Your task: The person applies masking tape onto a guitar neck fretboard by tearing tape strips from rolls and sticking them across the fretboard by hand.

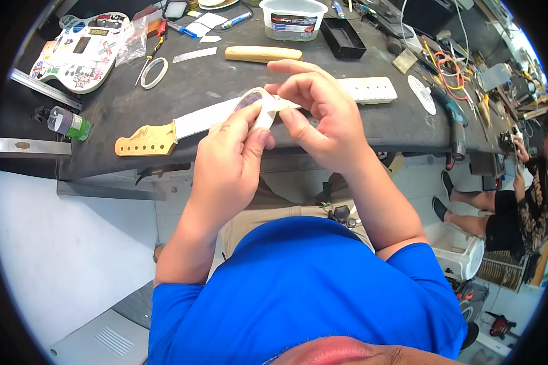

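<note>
My left hand is closed on a roll of masking tape, gripping it between thumb and fingers above the bench edge. A short loose end of the tape points right, towards my right hand. That hand's fingers are curved and apart, with the thumb close to the loose end; whether it touches is unclear. Beneath both hands lies a guitar neck, its wooden headstock at the left and a white covering along its length. The neck's white, dotted far end shows right of my right hand.
The dark workbench also bears a wooden bar, another tape roll, a stickered guitar body, a plastic tub, a black tray and a green bottle. Tools and cables crowd the right. Another person sits there.
</note>
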### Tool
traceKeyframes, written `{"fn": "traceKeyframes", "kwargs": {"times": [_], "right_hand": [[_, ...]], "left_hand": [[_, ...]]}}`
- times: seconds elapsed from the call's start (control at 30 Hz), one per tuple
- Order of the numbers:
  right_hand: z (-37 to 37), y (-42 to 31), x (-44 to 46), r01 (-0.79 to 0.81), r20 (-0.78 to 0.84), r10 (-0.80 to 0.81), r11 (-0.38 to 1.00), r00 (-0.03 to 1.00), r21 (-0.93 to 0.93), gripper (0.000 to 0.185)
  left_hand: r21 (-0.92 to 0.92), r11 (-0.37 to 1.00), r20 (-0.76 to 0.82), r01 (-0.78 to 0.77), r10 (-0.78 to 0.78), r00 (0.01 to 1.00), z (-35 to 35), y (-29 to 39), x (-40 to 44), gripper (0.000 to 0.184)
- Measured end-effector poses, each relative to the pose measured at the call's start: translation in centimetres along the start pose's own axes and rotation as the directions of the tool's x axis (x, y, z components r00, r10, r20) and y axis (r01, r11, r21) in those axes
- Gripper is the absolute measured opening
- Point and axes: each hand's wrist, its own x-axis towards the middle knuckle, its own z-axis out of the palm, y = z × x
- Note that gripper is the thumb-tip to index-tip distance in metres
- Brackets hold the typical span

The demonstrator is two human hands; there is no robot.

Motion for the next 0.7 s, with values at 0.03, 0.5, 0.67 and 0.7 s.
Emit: {"fn": "traceKeyframes", "kwargs": {"times": [0.03, 0.5, 0.67, 0.7], "right_hand": [[0.0, -0.1, 0.1, -0.022, 0.035, 0.022, 1.000, 0.999, -0.009, 0.018], [-1.5, -2.1, 0.2, 0.002, 0.080, 0.015, 0.980, 0.997, -0.201, 0.010], [-1.4, 0.2, 0.3, -0.033, -0.047, 0.028, 0.993, 0.999, -0.114, 0.024], [-1.3, 0.1, 0.4, -0.030, -0.090, 0.020, 0.993, 0.996, -0.111, 0.027]], "left_hand": [[0.001, 1.000, 0.015, 0.004, -0.004, 1.000, -0.1, -0.1, 0.0, 0.032], [0.429, 0.888, -0.159, -0.165, 0.255, 0.954, -2.0, -1.5, 1.7, 0.004], [0.464, 0.874, -0.164, -0.144, 0.244, 0.956, -2.2, -1.1, 1.8, 0.011], [0.489, 0.857, -0.173, -0.164, 0.279, 0.945, -2.0, -1.4, 1.9, 0.011]]}}
